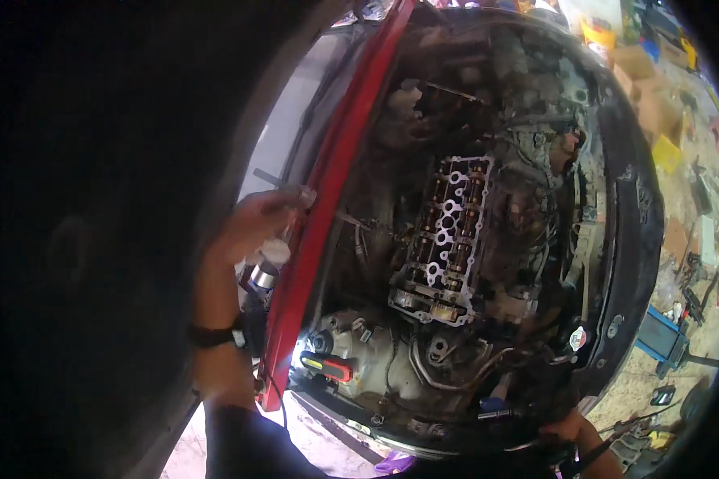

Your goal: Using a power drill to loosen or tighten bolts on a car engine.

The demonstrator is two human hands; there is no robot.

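My left hand [257, 222] is over the red painted edge [334, 180] of the car's engine bay, fingers stretched out and touching or just above it. Below that hand stand a white round cap [275, 251] and a silver cylinder [264, 276]; whether they belong together I cannot tell. My right hand [566, 428] is low at the bay's lower right rim, dark and blurred, its fingers mostly hidden. Near it lies a tool with a blue handle [497, 396]. In the middle, the engine's cylinder head [449, 206] is uncovered, its camshafts showing.
A lit red-and-black work light [327, 367] lies at the bay's lower left. Hoses and pipes [431, 375] run around the engine. The raised dark hood [80, 239] fills the left side. On the floor at right are a blue jack [661, 335], cardboard boxes [651, 92] and scattered tools.
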